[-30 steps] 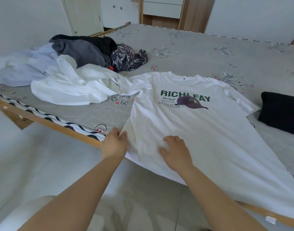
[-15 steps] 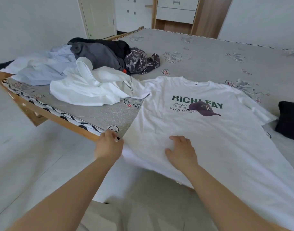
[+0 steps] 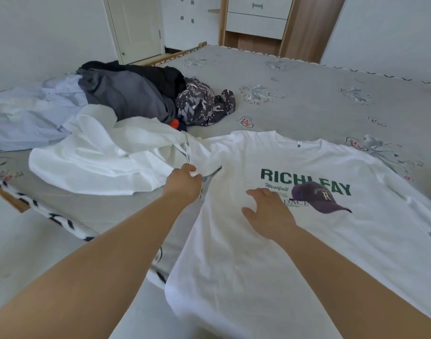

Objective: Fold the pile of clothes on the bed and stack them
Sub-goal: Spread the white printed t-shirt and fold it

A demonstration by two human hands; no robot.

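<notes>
Head view: a white T-shirt [image 3: 295,241] lies spread face up on the bed [image 3: 307,94], collar toward the far side, its hem hanging over the near edge. Green lettering and a purple cap print sit on its chest.

The left hand [image 3: 183,183] is at the shirt's left sleeve, its fingers [image 3: 193,168] curled round a fold of the white cloth there. The right hand [image 3: 268,211] rests flat on the chest of the shirt, just left of the print, fingers straight and slightly spread, holding nothing.

To the left of the shirt, touching its sleeve, lies a crumpled white garment [image 3: 99,157]. Behind that is the pile of clothes [image 3: 126,96]: a grey piece on top of a black 1, a pale blue shirt [image 3: 26,118] spilling to the left, and a dark patterned garment [image 3: 202,104] at the pile's right end. A small orange scrap shows under the grey piece.

No container is on the bed.

The bed's near edge runs on a slant from the left, with a black-and-white trim [image 3: 55,218] over a wooden rail. The far and right parts of the grey mattress are bare of clothes, behind and beside the shirt's collar. Beyond the bed stand a white door [image 3: 136,25] and a wooden drawer unit [image 3: 258,20].
</notes>
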